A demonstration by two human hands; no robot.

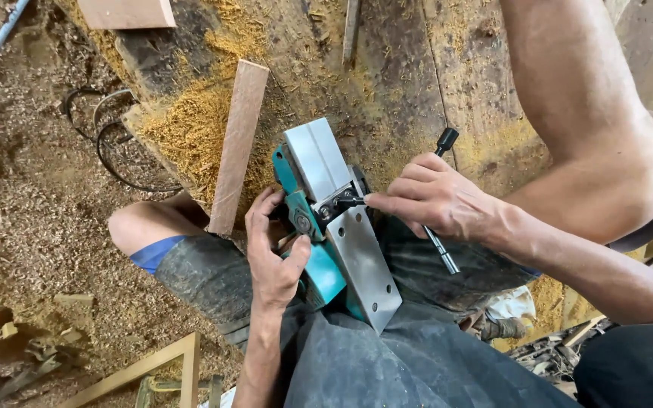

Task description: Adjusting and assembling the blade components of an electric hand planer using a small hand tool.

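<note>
Teal-bodied electric planer point(325, 227) lying upside down across the lap, bright metal sole plates facing up, front end toward the bench point(387, 83), rear plate end overhanging the dark trousers point(387, 355). Cutter drum visible in the gap between the two plates.

Left hand point(270, 253) wrapped around the left side of the planer body, fingers curled up against the teal housing beside the drum, thumb lower on the casing; closed firmly on the tool.

Right hand point(436, 200) gripping a slim metal wrench point(442, 196) with a black knob at its upper end, shaft passing through the fist and emerging below the palm. Fingertips extended toward the drum, pinching at a small dark fitting there; exact contact point too small to make out.

Narrow wooden strip point(237, 147) resting at a slant just left of the planer, lower end close to the bare knee point(134, 227). Blue shorts hem point(156, 253) showing under the dark trouser fabric.

Bench surface worn and dusted with yellow sawdust point(190, 125). Pale wooden block point(126, 13) at the upper edge of the view. Floor point(24, 211) at left covered in shavings, with dark cable loops point(115, 147) lying on it. Light wooden frame point(153, 366) at the bottom left.
</note>
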